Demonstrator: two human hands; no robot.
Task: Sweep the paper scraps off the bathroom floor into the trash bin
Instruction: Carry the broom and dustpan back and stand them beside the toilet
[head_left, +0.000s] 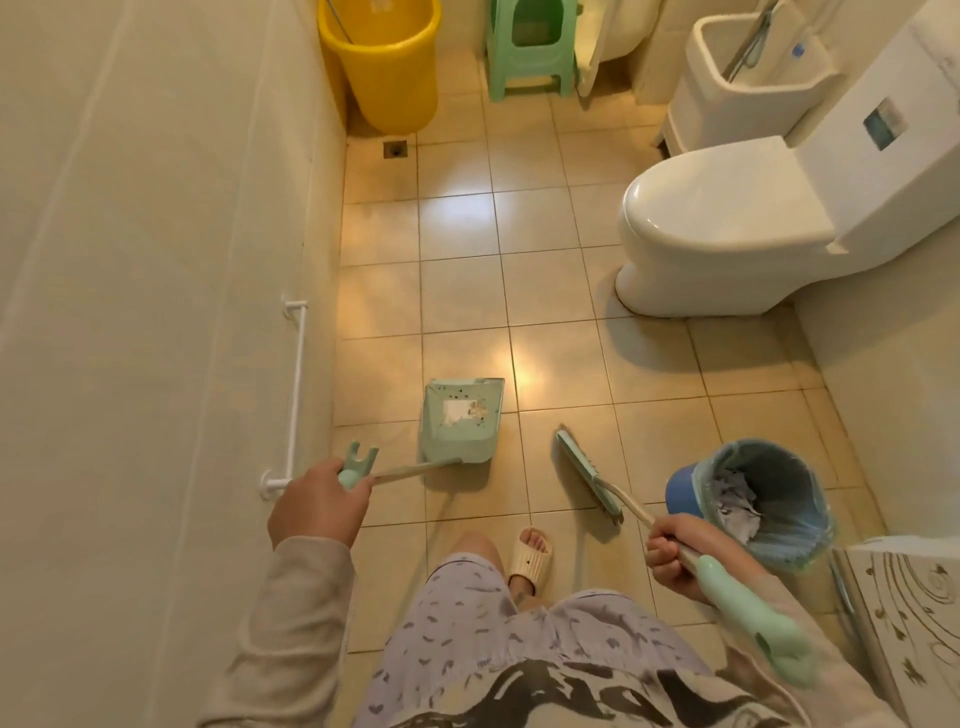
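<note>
My left hand (317, 501) grips the handle of a mint-green dustpan (460, 423) that rests on the tiled floor, its pan speckled with dark bits and a pale patch. My right hand (680, 553) holds the handle of a mint-green broom (589, 475); its brush head lies on the floor to the right of the dustpan. A blue trash bin (680, 491) with a blue liner stands at the right beside my right hand, with crumpled white paper scraps (732, 506) inside it. No loose scraps show on the floor.
A white toilet (717, 228) stands at the right, a yellow bucket (384, 67) and green stool (530, 47) at the far wall. A white rail (293, 395) runs along the left wall. A floor drain (396, 149) sits near the bucket. My slippered foot (531, 558) is below the broom.
</note>
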